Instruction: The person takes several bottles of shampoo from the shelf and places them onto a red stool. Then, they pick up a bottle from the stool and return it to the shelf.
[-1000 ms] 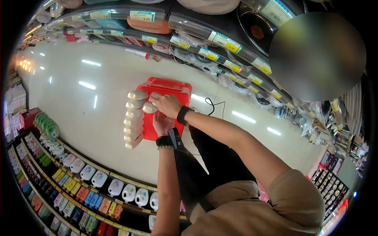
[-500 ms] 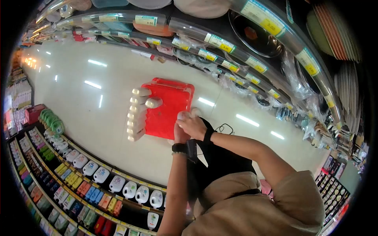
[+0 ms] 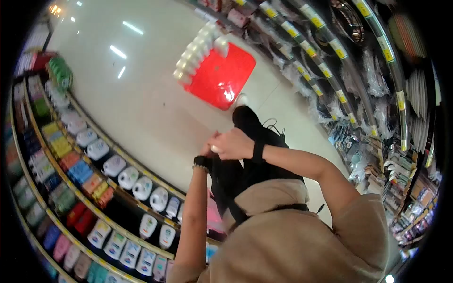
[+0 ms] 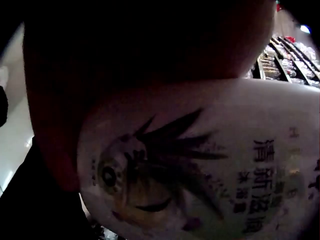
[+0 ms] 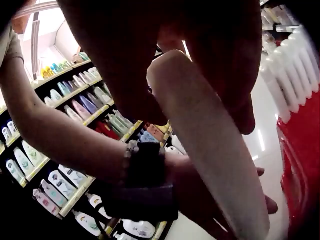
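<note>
A white, flattened shower gel bottle point(image 5: 205, 140) is held between both hands in front of the body. Its label side point(image 4: 200, 170), with leaf art and dark Chinese lettering, fills much of the left wrist view. My right hand point(image 3: 233, 144) grips the bottle near its rounded end. My left hand point(image 3: 206, 150) holds it from the other side, fingers point(image 5: 271, 205) showing behind the bottle in the right wrist view. Seen from the head, the right hand hides most of the bottle.
Ahead on the floor sits a red plastic bin point(image 3: 222, 75), with a row of pale bottles point(image 3: 196, 52) along its left side. Shelves of bottles point(image 3: 127, 179) curve along the left. Shelves with price tags point(image 3: 325, 68) run along the right. A white shoe point(image 3: 242, 100) is close to the bin.
Both hands have drawn back from over the red bin toward the body, bringing the bottle along. The view has turned, so the bin now sits higher up in it.
</note>
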Motion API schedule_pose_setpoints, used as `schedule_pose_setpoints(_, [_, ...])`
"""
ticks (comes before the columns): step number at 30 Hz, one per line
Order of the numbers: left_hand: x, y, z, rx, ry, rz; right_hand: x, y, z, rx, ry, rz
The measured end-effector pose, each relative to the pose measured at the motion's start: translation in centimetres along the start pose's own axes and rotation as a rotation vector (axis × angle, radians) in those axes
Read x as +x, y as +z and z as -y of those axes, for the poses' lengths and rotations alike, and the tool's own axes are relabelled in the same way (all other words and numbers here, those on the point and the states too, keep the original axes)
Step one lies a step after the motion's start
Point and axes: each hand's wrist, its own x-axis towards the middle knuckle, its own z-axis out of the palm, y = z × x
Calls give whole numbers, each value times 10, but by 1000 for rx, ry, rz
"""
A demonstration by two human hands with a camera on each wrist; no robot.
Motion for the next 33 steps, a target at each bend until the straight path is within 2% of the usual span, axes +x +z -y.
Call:
schedule_pose_setpoints(2, [-37,-25,15,-59,65,-80,8,9,47,47,-7,-24])
schedule_pose_setpoints(5, [-94,-79,29,171,261,51,21,30,117,75,-31,-14])
schedule_pose_setpoints(6, [-103,-111,43,315,330,99,25,39,139,96,-25,2])
schedule_pose_setpoints(9, [-171,-151,70,345,401,116,41,71,198,147,-112,1])
schedule_pose_setpoints(11, [-211,-177,95,161,393,54,56,96,231,235,-160,45])
schedule_pose_setpoints(12, [-265,-160,89,172,508,-27,64,109,248,239,-217,58])
schedule_pose_setpoints(13, [-299,-145,95,25,557,-202,72,119,266,247,-272,71])
schedule_pose_setpoints(15, [-321,-191,139,-217,537,30,90,135,302,312,-317,205])
schedule_pose_setpoints(16, [-331,-199,153,-185,582,-4,99,143,317,311,-369,231])
schedule_pose_setpoints(17, [-343,-206,158,-235,634,47,109,152,332,308,-411,258])
schedule_pose_setpoints(18, [-355,-206,158,-221,685,-17,117,156,347,312,-461,272])
schedule_pose_setpoints(21, [-379,-201,131,-99,791,-214,145,159,380,320,-577,259])
schedule_pose_setpoints(22, [-383,-204,116,-40,811,-279,157,159,386,325,-605,229])
schedule_pose_setpoints(23, [-375,-219,105,-14,790,-273,170,158,391,332,-632,193])
schedule_pose_setpoints(24, [-371,-222,92,6,861,-363,184,161,394,375,-658,108])
schedule_pose_setpoints(25, [-374,-220,75,25,930,-453,197,159,400,425,-624,135])
schedule_pose_setpoints(27, [-388,-228,44,28,974,-477,226,152,412,524,-546,199])
schedule_pose_setpoints(28, [-401,-228,28,40,975,-512,243,146,418,483,-512,283])
schedule_pose_setpoints(30, [-424,-235,0,38,970,-554,276,141,435,507,-534,335])
schedule_pose_setpoints(33, [-461,-243,-32,-31,989,-703,316,123,477,539,-629,441])
